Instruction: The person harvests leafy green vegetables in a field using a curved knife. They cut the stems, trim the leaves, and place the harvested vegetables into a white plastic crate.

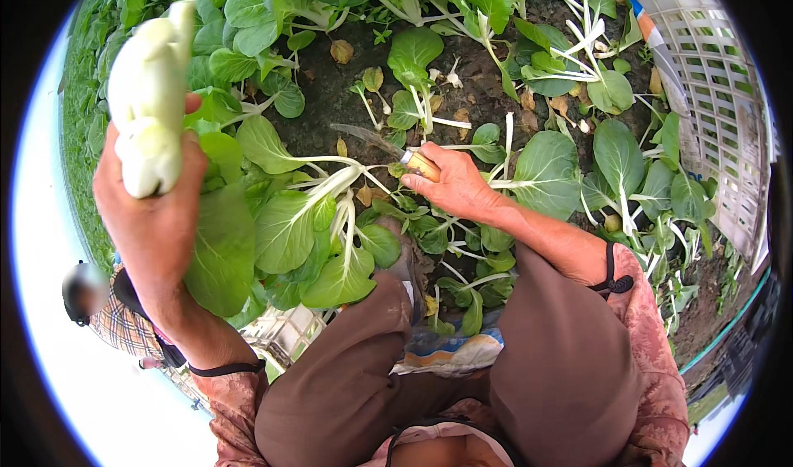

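High at the left, my left hand [149, 219] is closed around a head of bok choy [150, 95]. Its pale, thick stem base points up, and green leaves hang below the hand. Near the middle, my right hand [458, 182] grips a small knife [421, 166] by its wooden handle, the blade slanting up and left over the soil. Below the blade lie loose bok choy leaves [289, 223] with white stalks. More broad green leaves [547, 173] lie just right of the right hand.
Bok choy plants [256, 12] grow in the bed ahead. Trimmed leaves and stalks are scattered on the dark soil [330, 87]. A white plastic crate [719, 95] stands at the right; another [289, 331] is partly hidden by my left leg. A person [124, 318] is at the far left.
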A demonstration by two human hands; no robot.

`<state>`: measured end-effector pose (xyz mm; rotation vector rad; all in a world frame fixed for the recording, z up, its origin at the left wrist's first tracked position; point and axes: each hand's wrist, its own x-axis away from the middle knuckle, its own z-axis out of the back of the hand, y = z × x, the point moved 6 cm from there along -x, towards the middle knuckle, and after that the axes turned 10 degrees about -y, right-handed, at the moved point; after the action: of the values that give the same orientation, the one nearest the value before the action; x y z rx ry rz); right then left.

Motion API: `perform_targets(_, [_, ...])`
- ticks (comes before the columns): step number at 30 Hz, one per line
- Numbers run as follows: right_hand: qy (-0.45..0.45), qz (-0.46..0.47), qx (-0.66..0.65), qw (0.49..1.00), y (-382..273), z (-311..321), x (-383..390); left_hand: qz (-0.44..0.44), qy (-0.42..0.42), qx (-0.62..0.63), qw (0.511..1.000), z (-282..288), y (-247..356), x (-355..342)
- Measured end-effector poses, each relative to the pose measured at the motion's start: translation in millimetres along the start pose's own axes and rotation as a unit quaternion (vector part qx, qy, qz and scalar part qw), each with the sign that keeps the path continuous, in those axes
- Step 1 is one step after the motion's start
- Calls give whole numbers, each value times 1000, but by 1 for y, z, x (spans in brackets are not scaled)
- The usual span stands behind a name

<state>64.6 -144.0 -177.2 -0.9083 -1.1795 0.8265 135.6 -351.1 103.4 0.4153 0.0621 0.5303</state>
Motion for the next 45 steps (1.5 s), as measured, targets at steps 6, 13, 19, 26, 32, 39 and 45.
perform_targets(6, [-79,-87,43,992,30,-33,0,132,-508,-207,825,-200,-69,86])
perform_targets(13, [-99,-100,53,989,37,-45,-5,194,-477,-163,842,-230,-131,120])
perform_targets(19, [-96,-101,46,989,46,-53,-2,207,-488,-183,828,-227,-109,128])
perform_targets(26, [-110,-95,3,989,58,-71,-2,166,-458,-236,841,-238,-97,145])
perform_targets(32, [-145,-97,18,984,58,-83,-17,175,-444,-233,847,-239,-99,154])
perform_targets(39, [-149,-102,29,983,66,-85,-11,152,-423,-225,865,-233,-95,160])
perform_targets(45, [-124,-120,40,984,42,-40,10,127,-401,-193,887,-216,-77,150])
